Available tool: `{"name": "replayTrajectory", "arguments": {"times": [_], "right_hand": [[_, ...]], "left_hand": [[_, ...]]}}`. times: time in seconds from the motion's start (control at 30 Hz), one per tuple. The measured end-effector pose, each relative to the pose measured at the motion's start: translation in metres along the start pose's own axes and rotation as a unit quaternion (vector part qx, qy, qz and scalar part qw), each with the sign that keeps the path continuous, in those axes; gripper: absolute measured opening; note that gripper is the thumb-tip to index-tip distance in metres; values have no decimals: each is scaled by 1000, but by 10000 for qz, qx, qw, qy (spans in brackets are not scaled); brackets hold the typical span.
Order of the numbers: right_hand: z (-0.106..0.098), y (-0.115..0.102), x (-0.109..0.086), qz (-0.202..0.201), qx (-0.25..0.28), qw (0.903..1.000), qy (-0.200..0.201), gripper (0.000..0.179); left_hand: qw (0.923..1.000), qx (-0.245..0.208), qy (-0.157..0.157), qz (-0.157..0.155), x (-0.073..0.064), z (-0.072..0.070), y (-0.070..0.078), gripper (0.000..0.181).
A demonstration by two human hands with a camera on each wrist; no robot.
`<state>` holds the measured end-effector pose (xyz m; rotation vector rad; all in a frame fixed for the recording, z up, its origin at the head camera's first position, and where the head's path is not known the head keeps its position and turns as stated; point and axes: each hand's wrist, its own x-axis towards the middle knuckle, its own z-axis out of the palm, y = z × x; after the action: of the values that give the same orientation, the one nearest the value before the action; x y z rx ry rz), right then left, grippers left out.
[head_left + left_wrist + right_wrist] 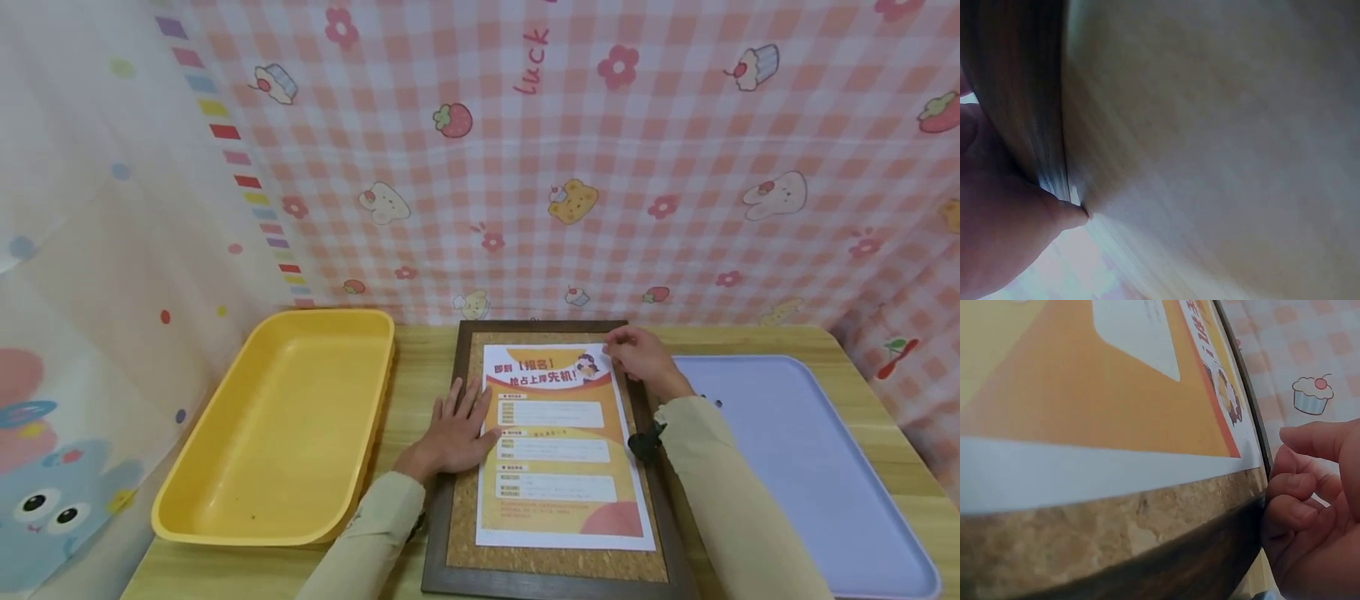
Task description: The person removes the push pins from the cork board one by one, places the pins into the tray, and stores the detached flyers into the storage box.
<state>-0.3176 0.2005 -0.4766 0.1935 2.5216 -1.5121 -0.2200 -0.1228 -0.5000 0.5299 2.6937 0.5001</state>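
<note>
A printed orange-and-white poster [557,467] lies on a cork board [555,565] with a dark brown frame [450,508]. My left hand [456,429] rests with fingers spread over the board's left side, its thumb and fingertips on the poster's left edge. In the left wrist view, part of that hand [1016,231] shows beside the dark frame. My right hand [641,358] is at the poster's top right corner. Its fingers are curled, thumb and index tips close together, in the right wrist view [1316,500]. No thing shows between those tips.
A deep yellow tray [277,533] stands left of the board on the wooden table [420,350]. At the right, partly behind my right arm, lies a shallow lavender tray [795,467]. A small dark item [717,403] sits in it. A pink checked cloth [525,167] hangs behind.
</note>
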Motion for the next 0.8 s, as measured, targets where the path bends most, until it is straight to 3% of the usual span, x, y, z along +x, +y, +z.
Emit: {"name": "replayTrajectory", "arguments": {"times": [0.23, 0.63, 0.8], "right_hand": [[4, -2, 3, -301, -567, 9979, 28, 34], [1, 2, 9, 197, -681, 9974, -122, 40], [1, 1, 10, 192, -593, 9980, -101, 38]], "left_hand": [[9999, -66, 99, -22, 2, 3, -1, 71], [9999, -85, 102, 10, 0, 2, 2, 71], [9998, -114, 136, 22, -1, 1, 2, 71]]}}
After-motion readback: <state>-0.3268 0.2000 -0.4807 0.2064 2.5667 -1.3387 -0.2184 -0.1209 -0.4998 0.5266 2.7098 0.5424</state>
